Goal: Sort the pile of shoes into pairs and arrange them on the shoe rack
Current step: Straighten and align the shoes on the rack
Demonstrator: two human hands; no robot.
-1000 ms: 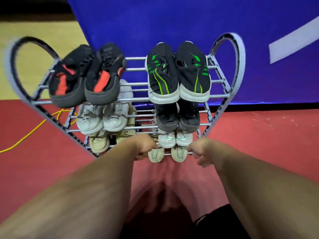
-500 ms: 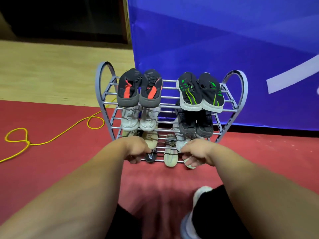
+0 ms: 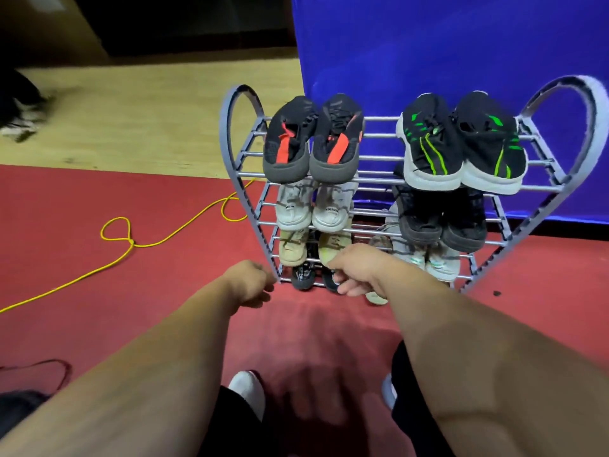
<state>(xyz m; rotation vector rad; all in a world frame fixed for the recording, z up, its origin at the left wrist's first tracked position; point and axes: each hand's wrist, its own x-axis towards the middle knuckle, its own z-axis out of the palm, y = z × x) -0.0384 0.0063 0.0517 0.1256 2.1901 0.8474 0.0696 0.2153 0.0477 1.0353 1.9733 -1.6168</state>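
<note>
1. Head view: my left hand [image 3: 251, 282] is clenched, empty, beside the shoe rack [image 3: 379, 158], centre right of frame.
2. My right hand [image 3: 354, 273] curls low against it; whether it grips anything, I cannot tell.
3. Paired shoes [image 3: 428, 150] fill it.

My left hand [image 3: 250, 285] has come off the shoe rack [image 3: 244, 179]. My right hand [image 3: 356, 272] has slid left along the bottom tier, reaching the black shoes [image 3: 303, 275].

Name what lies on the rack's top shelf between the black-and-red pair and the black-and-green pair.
Nothing lies there. The head view shows only bare shelf bars spanning the gap between the black-and-red pair and the black-and-green pair.
</note>
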